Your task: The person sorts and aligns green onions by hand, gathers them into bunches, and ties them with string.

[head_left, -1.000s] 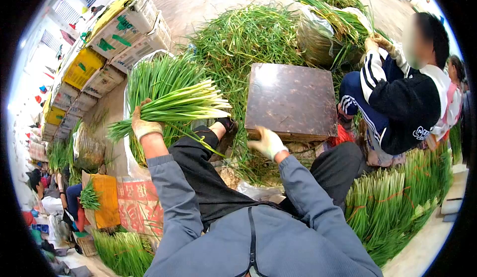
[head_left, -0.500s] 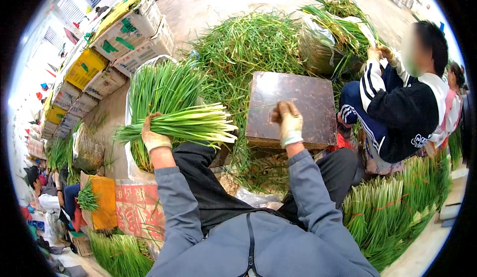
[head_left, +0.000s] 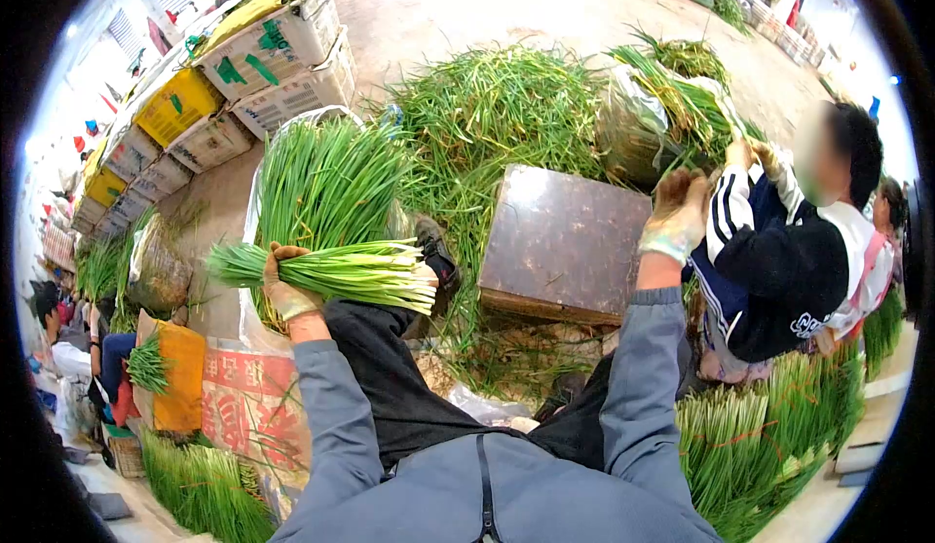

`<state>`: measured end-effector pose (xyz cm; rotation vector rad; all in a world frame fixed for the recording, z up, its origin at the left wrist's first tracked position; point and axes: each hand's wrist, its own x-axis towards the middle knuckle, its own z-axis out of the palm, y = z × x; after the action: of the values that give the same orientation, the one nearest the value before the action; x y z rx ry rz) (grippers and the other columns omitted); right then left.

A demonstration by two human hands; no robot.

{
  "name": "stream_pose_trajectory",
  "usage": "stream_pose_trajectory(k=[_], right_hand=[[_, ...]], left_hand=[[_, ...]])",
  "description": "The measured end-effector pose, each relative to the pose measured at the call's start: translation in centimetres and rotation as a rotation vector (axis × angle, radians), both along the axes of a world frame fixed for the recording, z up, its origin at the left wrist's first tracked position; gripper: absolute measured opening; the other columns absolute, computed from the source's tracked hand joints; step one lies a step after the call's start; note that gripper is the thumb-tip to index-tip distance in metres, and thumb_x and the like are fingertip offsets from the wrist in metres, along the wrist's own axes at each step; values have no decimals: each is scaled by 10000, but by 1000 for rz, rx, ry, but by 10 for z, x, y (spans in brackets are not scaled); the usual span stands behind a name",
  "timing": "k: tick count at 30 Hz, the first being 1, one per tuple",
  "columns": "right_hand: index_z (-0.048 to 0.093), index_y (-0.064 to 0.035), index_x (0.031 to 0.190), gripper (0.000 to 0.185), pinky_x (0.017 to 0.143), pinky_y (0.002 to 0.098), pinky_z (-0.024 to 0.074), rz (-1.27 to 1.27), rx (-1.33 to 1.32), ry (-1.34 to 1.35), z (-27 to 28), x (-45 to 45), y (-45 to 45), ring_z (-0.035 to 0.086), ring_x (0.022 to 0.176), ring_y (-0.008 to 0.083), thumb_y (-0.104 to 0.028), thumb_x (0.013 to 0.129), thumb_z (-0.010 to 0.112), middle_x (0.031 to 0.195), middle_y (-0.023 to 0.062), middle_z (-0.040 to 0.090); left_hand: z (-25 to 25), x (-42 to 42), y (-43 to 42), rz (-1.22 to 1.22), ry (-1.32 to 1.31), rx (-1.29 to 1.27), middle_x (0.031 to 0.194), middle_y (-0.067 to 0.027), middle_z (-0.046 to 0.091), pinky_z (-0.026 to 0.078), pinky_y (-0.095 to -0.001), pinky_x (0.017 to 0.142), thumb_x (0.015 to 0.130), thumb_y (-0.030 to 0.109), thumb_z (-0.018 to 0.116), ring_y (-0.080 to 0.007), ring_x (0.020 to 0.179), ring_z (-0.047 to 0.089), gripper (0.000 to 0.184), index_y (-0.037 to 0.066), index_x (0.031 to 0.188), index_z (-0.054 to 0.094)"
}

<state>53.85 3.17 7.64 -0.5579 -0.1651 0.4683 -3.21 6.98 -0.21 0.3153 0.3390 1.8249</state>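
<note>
Clearly, left hand [head_left: 291,297] gripping a stalk bundle [head_left: 358,273], right hand [head_left: 676,216] stretched forward, slightly blurred, its grip unclear.

Low box [head_left: 565,241] stands ahead, right of centre. Loose chive heap [head_left: 497,105] lies behind it, to the left; sack [head_left: 626,142] behind, to the right. Co-worker [head_left: 804,270] sits right of box; tied chive bundles [head_left: 745,416] stand nearer, same side. Left: chive-filled bag [head_left: 255,327], bunch [head_left: 355,273] in left hand [head_left: 289,295] before it, stacked crates [head_left: 292,37] beyond.
</note>
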Motion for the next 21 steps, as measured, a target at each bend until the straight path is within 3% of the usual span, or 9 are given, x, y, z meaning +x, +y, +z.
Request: stream_pose_trajectory(k=[3,5,7,8,10,13,16,19,21], right_hand=[[662,-60,1133,199,739,269,568,-67,-79,-252,60,-13,27,677,837,198,-163,965,646,1002,108,705],[628,-58,1247,322,866,309,570,-124,-502,-1072,37,-20,78,690,990,248,-146,939,662,1131,152,702],[577,-65,1339,463,998,384,520,218,-935,-1806,32,-66,102,646,1153,301,-167,904,697,1283,175,648],[541,-72,1385,561,1075,433,460,447,-1142,-1812,38,-95,96,584,1247,348,-212,876,729,1383,180,577],[454,-112,1468,634,1020,340,503,581,-844,-1722,14,-132,78,658,1129,270,-216,901,718,1374,122,601],[712,-43,1122,236,664,237,531,1125,-542,-1127,11,-184,7,616,715,71,-96,892,713,941,35,720],[733,-8,945,113,680,234,504,1038,-491,-1326,-9,-195,-22,576,727,53,-102,882,718,812,-3,694],[702,-42,1087,389,875,380,536,1051,-662,-1590,-26,-198,-35,687,964,311,-362,865,692,1024,172,708],[585,-9,1268,533,916,374,529,1055,-642,-1371,-59,-210,-39,671,1035,323,-364,884,688,1171,194,671]], left_hand=[[0,9,-7,-63,-143,18,951,-33,700,549,-389,855,901,183,680,-202,891,657,220,79,1095,683],[-16,9,-1,-58,-49,98,1060,-73,712,536,-392,955,912,122,639,-216,1002,667,252,42,1149,665],[-8,27,-3,-144,-231,141,1131,-91,711,513,-401,1006,919,100,617,-240,1082,662,287,38,1197,651],[-5,32,-2,-154,-230,172,1156,-99,707,499,-406,1027,920,94,608,-247,1118,652,302,38,1214,646],[-8,37,-4,-163,-219,258,1201,-113,696,464,-424,1073,917,81,590,-264,1182,628,338,44,1250,635],[0,42,-14,-199,-234,275,1190,-114,701,452,-426,1084,915,86,586,-268,1189,623,373,51,1286,618],[-2,45,-16,-237,-256,347,1212,-98,688,449,-422,1085,922,91,570,-261,1204,611,420,63,1340,579],[-1,51,-19,-295,-261,391,1241,-68,670,458,-405,1067,923,103,572,-222,1200,607,456,79,1378,547],[1,59,-20,-303,-307,400,1237,-42,672,469,-386,1043,923,116,588,-178,1178,614,456,97,1377,553]])
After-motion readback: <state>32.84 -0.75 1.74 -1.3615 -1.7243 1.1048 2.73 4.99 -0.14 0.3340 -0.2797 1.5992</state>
